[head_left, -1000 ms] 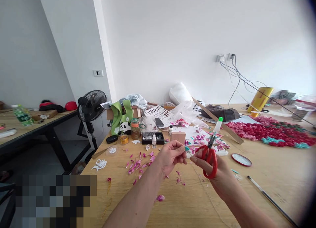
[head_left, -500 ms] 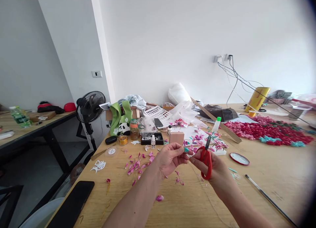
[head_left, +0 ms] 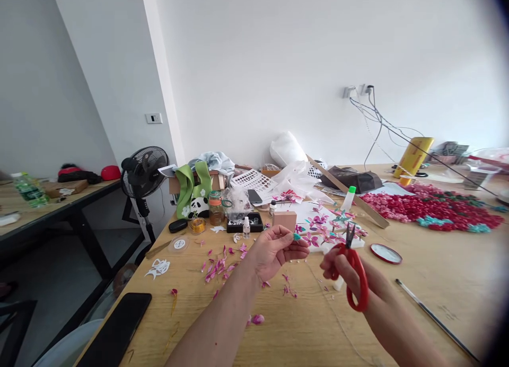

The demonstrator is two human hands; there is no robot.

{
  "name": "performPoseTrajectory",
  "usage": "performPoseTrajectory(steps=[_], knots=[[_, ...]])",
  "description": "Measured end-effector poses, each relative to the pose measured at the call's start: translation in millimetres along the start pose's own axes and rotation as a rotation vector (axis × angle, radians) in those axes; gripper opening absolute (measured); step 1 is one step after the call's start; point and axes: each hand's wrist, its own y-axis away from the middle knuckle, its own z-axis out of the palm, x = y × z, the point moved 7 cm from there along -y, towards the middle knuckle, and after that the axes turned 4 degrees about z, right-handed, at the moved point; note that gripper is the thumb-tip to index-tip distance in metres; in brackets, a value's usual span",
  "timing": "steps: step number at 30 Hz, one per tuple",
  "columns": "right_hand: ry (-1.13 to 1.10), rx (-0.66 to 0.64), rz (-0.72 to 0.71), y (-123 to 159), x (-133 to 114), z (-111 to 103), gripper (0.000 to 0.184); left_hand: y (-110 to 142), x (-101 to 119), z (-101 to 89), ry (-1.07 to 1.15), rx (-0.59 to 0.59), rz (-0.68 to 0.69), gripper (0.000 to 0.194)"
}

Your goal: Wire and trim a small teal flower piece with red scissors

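Note:
Between thumb and fingers, my left hand [head_left: 278,249] pinches a small teal petal-like piece [head_left: 296,236] above the middle of the table. To its right, my right hand [head_left: 350,274] grips red-handled scissors [head_left: 358,285], their dark blades pointing up and slightly parted. The two hands are apart. Behind them, pink and teal flowers [head_left: 318,226] stand around a white sheet and a white foam block. Loose pink petals [head_left: 218,266] lie scattered to the left of my hands, and a single pink petal piece [head_left: 258,319] lies nearer the front.
A black phone [head_left: 115,330] lies at the front left edge. A pen [head_left: 433,316] lies at right, near a round red-rimmed lid [head_left: 386,253]. Red and pink flowers [head_left: 437,210] are heaped at the back right. A small bottle [head_left: 246,228] and a pinkish box [head_left: 284,219] stand mid-table.
My right hand has moved right and slightly down, away from my left hand, carrying the scissors. The scissor blades have parted a little. My left hand still pinches the teal piece, nearly in place.

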Motion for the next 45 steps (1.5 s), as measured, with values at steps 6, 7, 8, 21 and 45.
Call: performPoseTrajectory(steps=[6, 7, 8, 21, 45], knots=[[0.397, -0.362, 0.067, 20.6, -6.6, 18.4, 0.05, 1.7, 1.2, 0.3, -0.062, 0.008, 0.023, 0.026], [0.551, -0.359, 0.016, 18.9, -8.6, 15.5, 0.048, 2.3, 1.8, 0.9, -0.082, 0.008, 0.025, 0.026], [0.688, -0.35, -0.044, 16.1, -10.4, 11.8, 0.046, 2.8, 2.4, 1.5, -0.104, 0.007, 0.027, 0.027], [1.094, -0.473, -0.284, -6.7, 3.8, -7.1, 0.039, 5.4, -0.7, 5.2, -0.254, -0.006, -0.006, 0.04], [1.043, -0.497, -0.386, -8.6, -14.1, -5.9, 0.035, 6.5, -7.5, 8.5, -0.344, -0.04, -0.079, 0.046]])
